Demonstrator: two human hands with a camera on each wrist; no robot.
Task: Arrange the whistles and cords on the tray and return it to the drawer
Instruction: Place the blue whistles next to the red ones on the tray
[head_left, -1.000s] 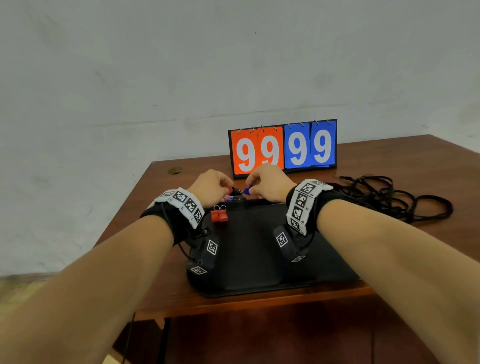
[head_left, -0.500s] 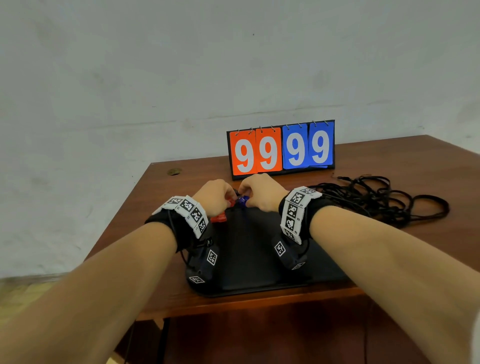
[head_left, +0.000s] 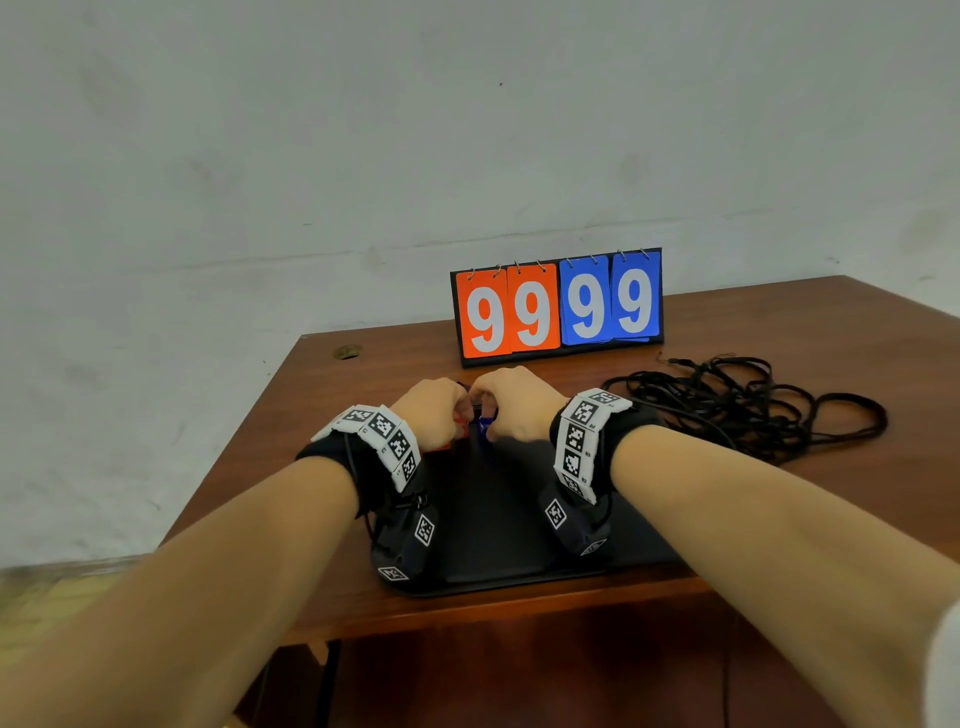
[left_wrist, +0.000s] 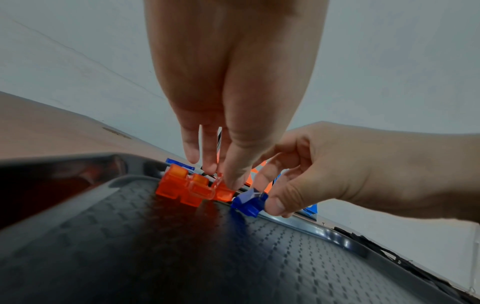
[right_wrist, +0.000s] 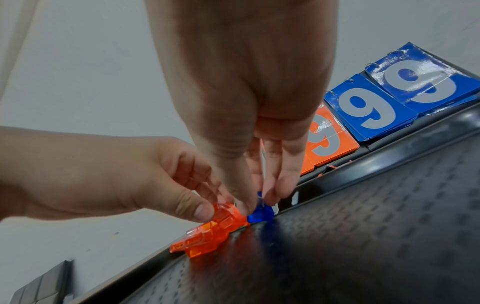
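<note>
A black textured tray (head_left: 493, 519) lies at the table's near edge. At its far rim my left hand (head_left: 457, 415) pinches an orange whistle (left_wrist: 223, 192) between thumb and fingers, beside two more orange whistles (left_wrist: 182, 188) resting on the tray (left_wrist: 259, 257). Right next to it, my right hand (head_left: 493, 415) pinches a blue whistle (left_wrist: 249, 201) that touches the tray floor. The right wrist view shows the same blue whistle (right_wrist: 261, 214) under my right hand (right_wrist: 259, 202) and the orange whistle (right_wrist: 226, 216) in my left hand (right_wrist: 213, 203). A tangle of black cords (head_left: 753, 405) lies on the table to the right.
A flip scoreboard (head_left: 558, 306) reading 99 99 stands just behind the tray, close to my fingers. The wooden table (head_left: 363, 384) ends at a pale wall behind and drops off at the left. Most of the tray floor (right_wrist: 363, 226) is bare.
Both hands have come down and toward me onto the tray's far rim with their whistles. The orange pair on the tray is now mostly hidden behind my left hand in the head view.
</note>
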